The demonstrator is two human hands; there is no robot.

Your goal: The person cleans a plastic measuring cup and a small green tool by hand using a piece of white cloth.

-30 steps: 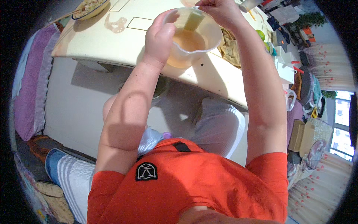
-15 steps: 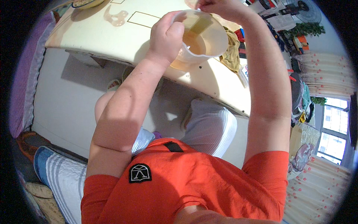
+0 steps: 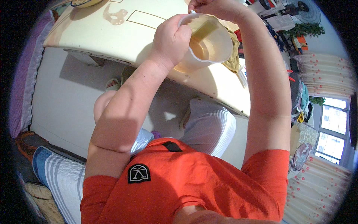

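A translucent plastic jug [image 3: 223, 56] is tilted over the table's near edge, with my left hand [image 3: 171, 39] closed on its handle side. An amber tint shows through its wall, and a yellow-green patch [image 3: 205, 30] is visible within; I cannot tell whether that is inside or seen through the plastic. My right hand [image 3: 212, 8] is just beyond the jug's far rim, its fingers pinched together. A small white bit shows at those fingertips, too small to name.
A mustard cloth [image 3: 234, 59] lies right of the jug on the cream table [image 3: 93, 35]. A yellow bowl [image 3: 85, 3] stands at the far left. My knees are below the table's chipped front edge. A striped white cover [image 3: 63, 175] lies at lower left.
The jug and my left hand have shifted slightly right and nearer. My right hand has moved a little to the left, its fingers still pinched by the rim.
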